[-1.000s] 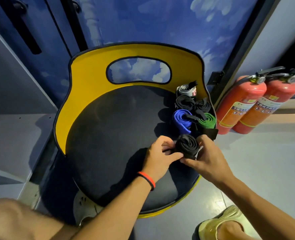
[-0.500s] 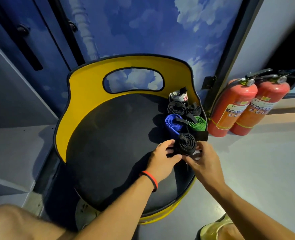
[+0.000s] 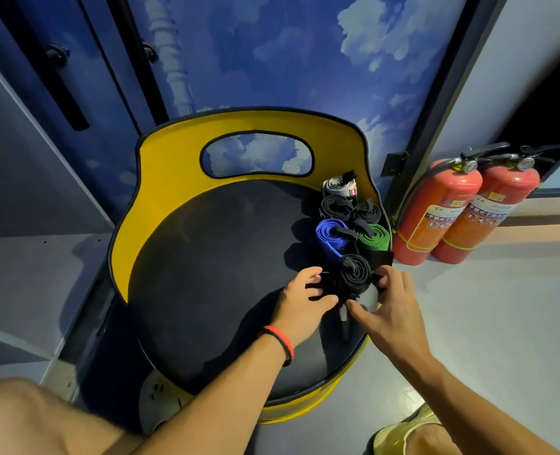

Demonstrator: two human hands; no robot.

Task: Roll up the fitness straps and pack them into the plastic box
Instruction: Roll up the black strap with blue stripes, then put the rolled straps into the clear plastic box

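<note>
Black roll [image 3: 354, 274] shifted rearward, spiral upward.

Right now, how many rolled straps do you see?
6: white roll at the back; two black rolls before it; blue roll, green roll next; nearest black roll gripped by left hand and right hand. More may be hidden.

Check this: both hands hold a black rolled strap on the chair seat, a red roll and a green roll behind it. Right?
Not red: the head view shows a blue roll beside the green roll behind the black strap. The rest holds.
</note>
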